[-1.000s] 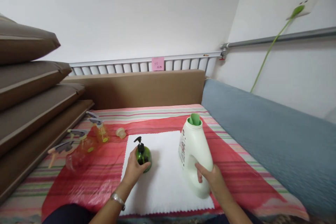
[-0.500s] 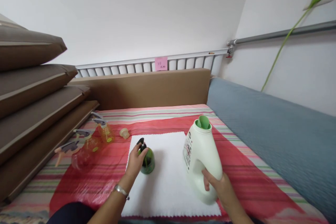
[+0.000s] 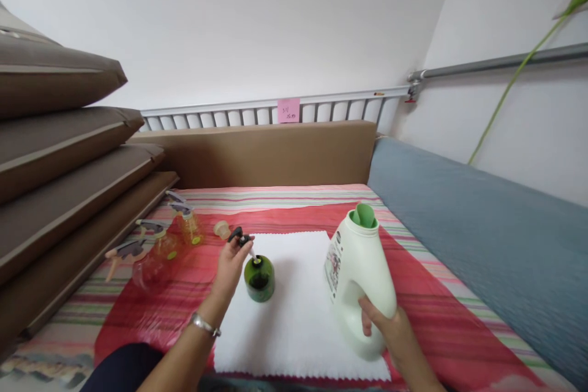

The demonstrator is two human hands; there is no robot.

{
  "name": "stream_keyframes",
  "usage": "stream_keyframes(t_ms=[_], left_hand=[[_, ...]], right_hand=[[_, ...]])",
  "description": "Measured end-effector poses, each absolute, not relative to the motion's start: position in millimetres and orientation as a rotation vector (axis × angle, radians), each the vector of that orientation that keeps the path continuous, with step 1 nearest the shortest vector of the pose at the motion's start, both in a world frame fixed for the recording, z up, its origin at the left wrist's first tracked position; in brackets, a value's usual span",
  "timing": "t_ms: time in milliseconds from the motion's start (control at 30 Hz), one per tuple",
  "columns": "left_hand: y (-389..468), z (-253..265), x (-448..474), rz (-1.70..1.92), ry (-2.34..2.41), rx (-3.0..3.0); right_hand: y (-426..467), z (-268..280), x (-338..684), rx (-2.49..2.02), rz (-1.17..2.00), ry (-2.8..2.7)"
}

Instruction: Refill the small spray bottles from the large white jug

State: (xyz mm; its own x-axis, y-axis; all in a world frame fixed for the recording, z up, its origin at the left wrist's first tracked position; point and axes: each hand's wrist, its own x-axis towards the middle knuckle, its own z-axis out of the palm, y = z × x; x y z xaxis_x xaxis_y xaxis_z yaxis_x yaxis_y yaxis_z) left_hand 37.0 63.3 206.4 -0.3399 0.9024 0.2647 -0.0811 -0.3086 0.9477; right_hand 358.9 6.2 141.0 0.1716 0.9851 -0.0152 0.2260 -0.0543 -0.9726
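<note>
My left hand (image 3: 233,257) is closed on a black pump head (image 3: 239,237), tilted, with its pale lower end just at the mouth of a dark green bottle (image 3: 260,280). That bottle stands upright on a white cloth (image 3: 294,343) with a zigzag edge. At the right, my right hand (image 3: 383,324) is wrapped round the handle of a large pale green detergent jug (image 3: 356,269). The jug's cap is off, and a green spout shows in its neck. Its lower part is over the right side of the cloth.
Several clear spray bottles (image 3: 168,245) with grey triggers stand on the left. A small beige cap (image 3: 222,229) lies behind the cloth. Stacked brown cushions (image 3: 68,177) rise at the left; a brown bolster (image 3: 266,156) and a blue one (image 3: 478,220) border the striped bed cover.
My left hand has lifted the pump head up and to the left out of the green bottle, whose opening now shows. My right hand keeps its hold on the jug. The view has shifted slightly.
</note>
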Motion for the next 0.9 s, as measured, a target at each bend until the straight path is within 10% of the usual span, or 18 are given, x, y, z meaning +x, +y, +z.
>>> stream_keyframes(t_ms=[233,900], left_hand=[[24,260,-36,2.017,0.974,0.819],[9,142,-13,1.365,1.575,0.724]], right_hand=[[5,144,360,-1.623,0.933,-1.178],[-6,169,343,-1.834,0.742,-1.031]])
